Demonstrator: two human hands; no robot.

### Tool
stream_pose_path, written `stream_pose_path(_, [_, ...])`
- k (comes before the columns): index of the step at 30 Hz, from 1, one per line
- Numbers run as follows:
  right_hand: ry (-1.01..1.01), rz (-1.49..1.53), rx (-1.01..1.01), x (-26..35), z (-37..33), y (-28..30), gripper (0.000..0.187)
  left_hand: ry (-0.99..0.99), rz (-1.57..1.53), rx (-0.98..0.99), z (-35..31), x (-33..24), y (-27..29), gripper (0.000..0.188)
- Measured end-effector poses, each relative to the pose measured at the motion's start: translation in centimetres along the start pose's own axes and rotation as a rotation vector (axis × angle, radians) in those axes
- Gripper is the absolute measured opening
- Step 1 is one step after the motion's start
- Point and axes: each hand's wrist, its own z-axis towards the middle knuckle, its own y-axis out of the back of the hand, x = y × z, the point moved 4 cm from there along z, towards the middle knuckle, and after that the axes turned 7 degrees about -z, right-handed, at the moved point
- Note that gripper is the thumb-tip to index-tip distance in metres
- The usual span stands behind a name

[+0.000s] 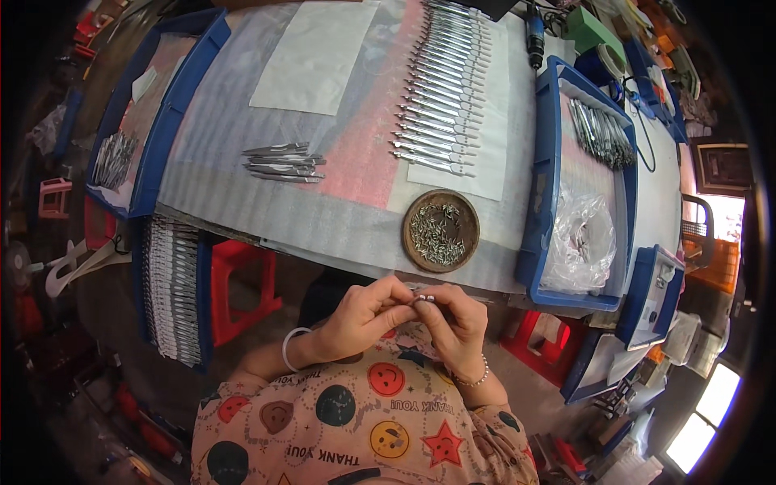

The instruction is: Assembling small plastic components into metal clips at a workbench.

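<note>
My left hand (370, 317) and my right hand (454, 325) meet in front of my body at the table's near edge. Thumbs and fingers of both are pinched together. Small shiny metal parts (424, 298) show between the fingertips, mostly covered, so their exact kind cannot be made out. Just beyond my hands stands a round brown bowl (407, 242) holding many tiny silver pin-like pieces (437, 236). Farther back, slim silver metal tools (443, 89) lie side by side in a long column. A loose pile of similar slim metal pieces (284, 162) rests left of them.
Blue trays stand at the right (546, 162) and left (158, 153); the right one holds metal tools (600, 133) and a clear plastic bag (579, 246). A blue and black power tool (535, 36) lies at the back. Red stools (242, 283) stand below the table.
</note>
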Motion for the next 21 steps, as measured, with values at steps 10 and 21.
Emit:
stream_pose_path(10, [-0.164, 0.123, 0.034, -0.3, -0.6, 0.5, 0.011, 0.018, 0.044, 0.038, -0.1, -0.7, -0.5, 0.016])
stream_pose_path(21, [-0.071, 0.088, 0.000, -0.7, -1.0, 0.9, 0.008, 0.017, 0.103, 0.105, 0.3, -1.0, -0.8, 0.012])
